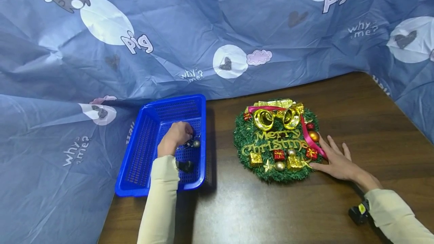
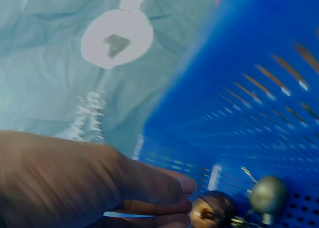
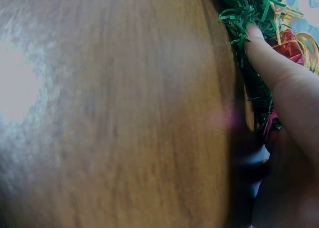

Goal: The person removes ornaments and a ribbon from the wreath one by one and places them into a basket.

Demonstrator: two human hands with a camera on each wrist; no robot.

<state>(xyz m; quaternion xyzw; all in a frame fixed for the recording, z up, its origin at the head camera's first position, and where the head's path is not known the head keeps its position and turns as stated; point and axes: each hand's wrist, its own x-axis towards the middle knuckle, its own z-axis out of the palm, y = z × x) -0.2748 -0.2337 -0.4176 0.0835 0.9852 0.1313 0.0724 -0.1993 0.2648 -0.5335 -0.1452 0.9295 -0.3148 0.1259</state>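
My left hand [image 1: 176, 134] is down inside a blue plastic basket [image 1: 135, 153], back of the hand up. In the left wrist view its fingertips are right at a shiny bronze ball ornament [image 2: 212, 210]; I cannot tell whether they grip it. Beside that ball lies a dull gold ball ornament [image 2: 268, 194]. On the table, a green Christmas wreath [image 1: 242, 144] carries gold bells [image 1: 263, 119], gold "Merry Christmas" lettering, small gift boxes, balls and a pink ribbon [image 1: 313, 143]. Spread fingers of my right hand [image 1: 339, 163] rest at the wreath's right edge, thumb touching its greenery.
The basket stands on the left of the brown wooden table [image 1: 237, 206], close to the blue printed cloth [image 1: 176, 29] that hangs behind and at the left. Its slotted walls rise around my left hand. The wreath lies to the basket's right.
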